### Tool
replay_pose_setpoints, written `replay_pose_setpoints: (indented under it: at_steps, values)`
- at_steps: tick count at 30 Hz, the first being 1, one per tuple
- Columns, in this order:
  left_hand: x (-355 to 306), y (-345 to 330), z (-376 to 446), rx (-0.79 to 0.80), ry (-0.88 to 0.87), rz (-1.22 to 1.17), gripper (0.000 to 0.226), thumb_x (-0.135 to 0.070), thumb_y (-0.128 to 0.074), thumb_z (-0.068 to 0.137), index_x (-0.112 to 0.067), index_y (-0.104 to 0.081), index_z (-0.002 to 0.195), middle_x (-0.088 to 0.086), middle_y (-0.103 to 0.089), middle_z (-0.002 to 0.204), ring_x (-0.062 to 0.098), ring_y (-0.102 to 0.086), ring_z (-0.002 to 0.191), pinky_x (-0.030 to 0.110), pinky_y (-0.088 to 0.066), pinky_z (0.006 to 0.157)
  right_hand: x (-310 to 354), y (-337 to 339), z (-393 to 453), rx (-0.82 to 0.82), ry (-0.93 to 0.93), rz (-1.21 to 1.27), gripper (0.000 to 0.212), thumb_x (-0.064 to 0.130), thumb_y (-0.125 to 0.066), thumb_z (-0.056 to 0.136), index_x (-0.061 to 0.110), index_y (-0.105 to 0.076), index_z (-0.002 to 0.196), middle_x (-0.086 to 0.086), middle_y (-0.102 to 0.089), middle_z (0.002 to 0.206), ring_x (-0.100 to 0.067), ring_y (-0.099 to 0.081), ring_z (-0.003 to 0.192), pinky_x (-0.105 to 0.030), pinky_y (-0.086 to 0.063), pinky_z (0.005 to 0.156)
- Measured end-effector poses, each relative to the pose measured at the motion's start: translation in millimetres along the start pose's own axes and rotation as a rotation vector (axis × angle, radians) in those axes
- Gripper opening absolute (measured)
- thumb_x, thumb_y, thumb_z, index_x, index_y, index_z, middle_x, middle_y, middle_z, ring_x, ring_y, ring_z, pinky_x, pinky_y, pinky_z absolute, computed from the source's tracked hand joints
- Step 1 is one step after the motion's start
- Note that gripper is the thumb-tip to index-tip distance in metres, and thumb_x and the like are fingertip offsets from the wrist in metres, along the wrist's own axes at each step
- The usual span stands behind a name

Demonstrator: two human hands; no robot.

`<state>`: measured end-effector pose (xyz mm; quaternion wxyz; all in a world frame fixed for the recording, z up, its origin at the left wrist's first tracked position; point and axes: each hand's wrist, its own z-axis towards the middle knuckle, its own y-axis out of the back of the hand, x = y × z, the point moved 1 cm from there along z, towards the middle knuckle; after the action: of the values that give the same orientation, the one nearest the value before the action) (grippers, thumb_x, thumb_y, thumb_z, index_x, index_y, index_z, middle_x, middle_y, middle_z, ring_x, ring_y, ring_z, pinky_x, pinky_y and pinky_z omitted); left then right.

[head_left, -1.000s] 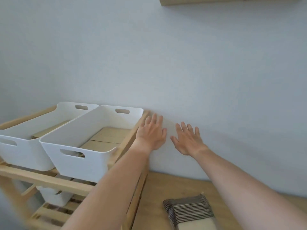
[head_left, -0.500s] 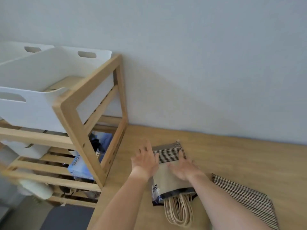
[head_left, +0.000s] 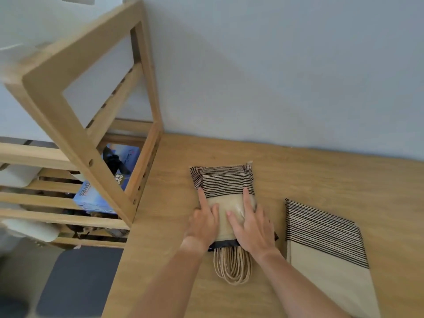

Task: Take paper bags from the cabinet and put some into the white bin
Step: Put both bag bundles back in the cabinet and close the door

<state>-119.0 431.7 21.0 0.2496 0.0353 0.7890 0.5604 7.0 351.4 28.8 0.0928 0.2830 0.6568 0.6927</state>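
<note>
Our left hand and right hand press flat, fingers spread, on a wrapped bundle of paper bags near the table's left edge. We judge the next move: lift it toward the white bin, upper left.

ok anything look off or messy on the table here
Nothing stands out. The wrapped bag bundle lies flat under both hands, left hand and right hand, with its rope handles trailing toward the person. The second bag stack sits apart and a little skewed, undamaged.
</note>
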Motion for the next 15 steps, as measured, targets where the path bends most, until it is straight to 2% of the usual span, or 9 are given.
replay_pose_setpoints:
  at_steps: [3,4,5,6,8,9,10,12,15]
  values:
    - [3.4,1.7,-13.5,-0.082,-0.018,0.023,0.065,-0.042,-0.021,0.105,-0.013,0.007,0.156,0.023,-0.063,0.117,0.033,-0.066,0.086,0.043,-0.051,0.076,3.3,-5.3,-10.7,-0.04,-0.005,-0.019,0.082,0.072,-0.026,0.092,0.032,-0.001,0.159,-0.012,-0.054,0.122,-0.03,-0.056,0.107,-0.043,-0.049,0.088]
    - [4.0,3.6,-19.9,-0.089,-0.027,0.057,0.064,-0.04,-0.019,0.105,-0.014,0.009,0.156,0.022,-0.064,0.113,0.033,-0.066,0.085,0.043,-0.051,0.076,4.9,-5.9,-16.3,-0.038,-0.009,-0.018,0.081,0.071,-0.026,0.093,0.031,-0.001,0.159,-0.012,-0.053,0.122,-0.029,-0.056,0.106,-0.043,-0.049,0.087]
    - [5.2,3.9,-26.3,-0.077,-0.051,0.101,0.06,-0.037,-0.015,0.105,-0.014,0.005,0.156,0.024,-0.062,0.12,0.033,-0.066,0.084,0.043,-0.052,0.074,6.6,-6.3,-23.1,-0.041,-0.01,-0.014,0.08,0.07,-0.025,0.094,0.031,-0.002,0.159,-0.012,-0.052,0.122,-0.03,-0.056,0.105,-0.043,-0.05,0.086]
    - [7.2,3.8,-32.1,-0.055,-0.076,0.127,0.055,-0.033,-0.015,0.104,-0.016,-0.004,0.155,0.027,-0.052,0.135,0.034,-0.065,0.085,0.044,-0.052,0.072,8.0,-6.8,-30.4,-0.048,-0.005,-0.013,0.08,0.07,-0.024,0.094,0.031,-0.001,0.159,-0.012,-0.052,0.122,-0.03,-0.057,0.104,-0.043,-0.05,0.085]
    - [10.9,2.5,-47.0,-0.014,-0.153,0.219,0.04,-0.02,-0.023,0.106,-0.014,-0.026,0.145,0.027,-0.012,0.16,0.034,-0.063,0.087,0.043,-0.05,0.068,10.1,-7.8,-46.0,-0.051,0.01,-0.008,0.079,0.07,-0.023,0.093,0.031,0.0,0.159,-0.012,-0.052,0.122,-0.031,-0.058,0.102,-0.043,-0.05,0.084]
    - [12.3,2.4,-56.7,-0.004,-0.181,0.282,0.033,-0.014,-0.026,0.106,-0.011,-0.034,0.139,0.022,0.007,0.162,0.032,-0.062,0.086,0.041,-0.049,0.065,10.1,-8.2,-54.3,-0.05,0.017,0.001,0.079,0.07,-0.023,0.094,0.031,0.0,0.159,-0.012,-0.052,0.122,-0.03,-0.058,0.102,-0.042,-0.05,0.084]
    - [14.1,2.4,-68.6,0.0,-0.191,0.326,0.029,-0.011,-0.028,0.106,-0.009,-0.038,0.133,0.019,0.017,0.161,0.031,-0.062,0.085,0.039,-0.048,0.063,9.8,-8.4,-63.5,-0.049,0.022,0.015,0.079,0.07,-0.024,0.094,0.031,-0.001,0.159,-0.011,-0.052,0.123,-0.029,-0.058,0.102,-0.042,-0.051,0.084]
    - [15.7,1.2,-94.9,-0.003,-0.179,0.382,0.025,-0.009,-0.032,0.104,-0.008,-0.039,0.129,0.016,0.022,0.16,0.03,-0.062,0.084,0.037,-0.043,0.059,9.4,-7.3,-85.4,-0.04,0.023,0.042,0.079,0.07,-0.025,0.094,0.032,-0.001,0.159,-0.01,-0.051,0.122,-0.029,-0.058,0.101,-0.043,-0.05,0.085]
    - [20.0,-11.7,-133.3,-0.051,-0.215,0.419,0.03,-0.008,-0.032,0.104,-0.009,-0.035,0.134,0.017,0.025,0.159,0.031,-0.063,0.084,0.037,-0.042,0.059,7.3,-5.2,-127.0,-0.045,0.022,0.087,0.079,0.071,-0.024,0.092,0.033,-0.002,0.158,-0.009,-0.051,0.12,-0.03,-0.058,0.102,-0.045,-0.05,0.086]
